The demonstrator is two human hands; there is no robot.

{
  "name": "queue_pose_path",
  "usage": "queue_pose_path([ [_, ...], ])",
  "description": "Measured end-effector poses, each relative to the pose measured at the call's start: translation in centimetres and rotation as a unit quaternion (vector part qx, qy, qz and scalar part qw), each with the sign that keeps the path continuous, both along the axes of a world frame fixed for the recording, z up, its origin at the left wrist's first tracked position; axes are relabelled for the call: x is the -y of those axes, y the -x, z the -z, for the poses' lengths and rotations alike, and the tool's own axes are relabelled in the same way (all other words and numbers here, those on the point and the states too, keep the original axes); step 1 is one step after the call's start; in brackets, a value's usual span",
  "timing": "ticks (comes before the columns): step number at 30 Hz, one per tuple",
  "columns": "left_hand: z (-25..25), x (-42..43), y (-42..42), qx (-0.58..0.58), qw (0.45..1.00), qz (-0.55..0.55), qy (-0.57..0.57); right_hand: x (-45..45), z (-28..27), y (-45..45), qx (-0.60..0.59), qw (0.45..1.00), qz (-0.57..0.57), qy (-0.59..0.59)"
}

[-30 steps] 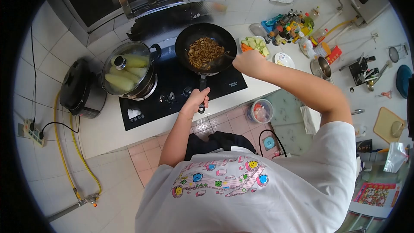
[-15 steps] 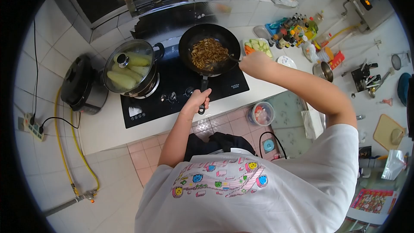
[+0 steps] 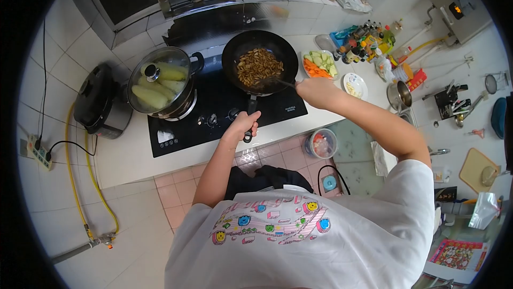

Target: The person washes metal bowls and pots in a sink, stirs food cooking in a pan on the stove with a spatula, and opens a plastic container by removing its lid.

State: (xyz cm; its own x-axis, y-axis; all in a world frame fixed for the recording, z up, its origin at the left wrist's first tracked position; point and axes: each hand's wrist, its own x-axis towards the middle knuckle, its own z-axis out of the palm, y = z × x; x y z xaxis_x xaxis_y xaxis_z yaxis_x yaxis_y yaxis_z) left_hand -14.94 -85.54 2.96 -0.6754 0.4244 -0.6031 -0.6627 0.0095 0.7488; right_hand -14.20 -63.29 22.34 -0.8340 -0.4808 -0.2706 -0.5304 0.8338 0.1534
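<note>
A black wok [image 3: 291,56] sits on the right burner of the glass-topped gas stove [image 3: 214,102], with many small brown, elongated food pieces [image 3: 259,67] in it. My left hand [image 3: 243,125] is closed around the wok's handle [image 3: 252,104]. My right hand [image 3: 319,93] is at the wok's right rim, gripping the handle of a spatula [image 3: 287,83]. The spatula's dark head reaches into the lower right of the food and is hard to make out. On the left burner stands a lidded pot [image 3: 160,80] with corn cobs under its glass lid.
To the right are a plate of sliced cucumber and carrot [image 3: 319,65], a small white plate [image 3: 355,86], several sauce bottles [image 3: 358,48] and a metal pot [image 3: 399,95]. A black electric cooker [image 3: 104,102] stands left. A bin [image 3: 321,143] is on the floor.
My right hand has shifted slightly down, and the spatula with it. The small white plate shows more fully. My left hand keeps its hold on the wok handle.
</note>
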Motion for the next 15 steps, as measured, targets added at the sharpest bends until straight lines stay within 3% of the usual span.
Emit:
queue_pose_path([
  [8, 0.1, 0.0, -0.5, -0.012, 1.000, 0.004, 0.017, 0.8, 0.2, -1.3, -0.028, 0.998, -0.058, 0.013],
  [15, 0.9, 0.1, -0.4, -0.009, 1.000, 0.002, 0.002, 1.9, -0.2, -0.4, 0.029, 0.999, -0.005, -0.031],
])
